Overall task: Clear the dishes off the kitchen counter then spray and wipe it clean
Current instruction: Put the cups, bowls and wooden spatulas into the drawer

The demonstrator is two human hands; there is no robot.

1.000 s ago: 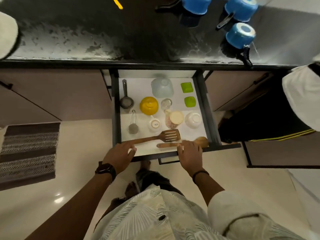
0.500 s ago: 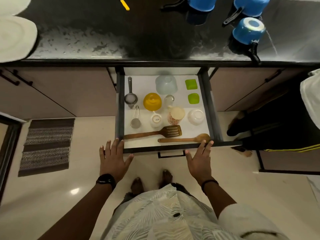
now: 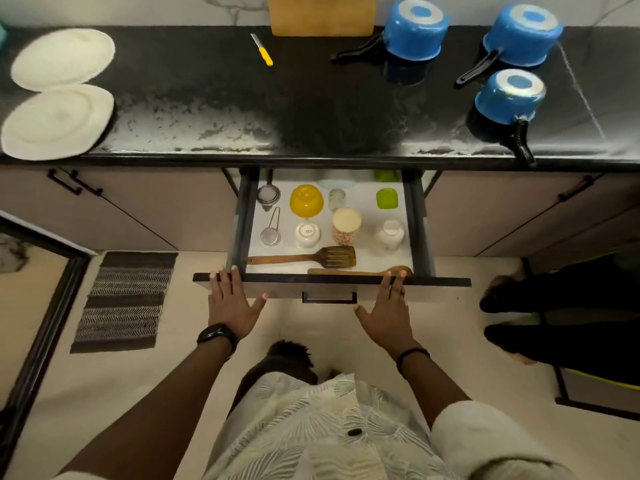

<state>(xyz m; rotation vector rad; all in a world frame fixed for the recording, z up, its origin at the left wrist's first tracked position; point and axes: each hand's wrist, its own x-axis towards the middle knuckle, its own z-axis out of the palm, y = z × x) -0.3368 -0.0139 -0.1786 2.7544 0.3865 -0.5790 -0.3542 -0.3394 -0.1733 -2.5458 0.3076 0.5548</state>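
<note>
**Dishes still on the black counter point(image 3: 311, 98).** At the left end the far plate point(image 3: 62, 58) and the near plate point(image 3: 57, 121), both white, lie flat and just beside each other. They look stiff, smooth and breakable, and are best lifted by the rim, thumb above and fingers beneath.

At the right end three blue saucepans stand mouth-down. The left saucepan point(image 3: 415, 29) and the right saucepan point(image 3: 523, 32) are by the wall. The near saucepan point(image 3: 509, 95) has its black handle pointing out over the counter's front edge. All three are probably light, rigid metal, and the handle is the natural hold.

A yellow-handled knife point(image 3: 262, 50) lies mid-counter with its blade toward the wall, so it should be taken by the handle. A wooden cutting board point(image 3: 322, 15) leans at the back. Whitish residue point(image 3: 207, 133) streaks the front strip of the counter.

Below the counter an open drawer point(image 3: 287, 292) juts toward the person. It holds a slotted wooden spatula point(image 3: 311, 258), a wooden spoon point(image 3: 360, 271), a yellow bowl point(image 3: 306, 200), cups and strainers.

The left hand point(image 3: 232, 303) and the right hand point(image 3: 389, 313) are spread with straight fingers, grasping nothing, and their fingertips reach the top edge of the drawer front. The drawer seems to be the main obstruction, standing between the body and the counter until it is pushed home. A striped mat point(image 3: 124, 301) lies on the floor to the left.
</note>
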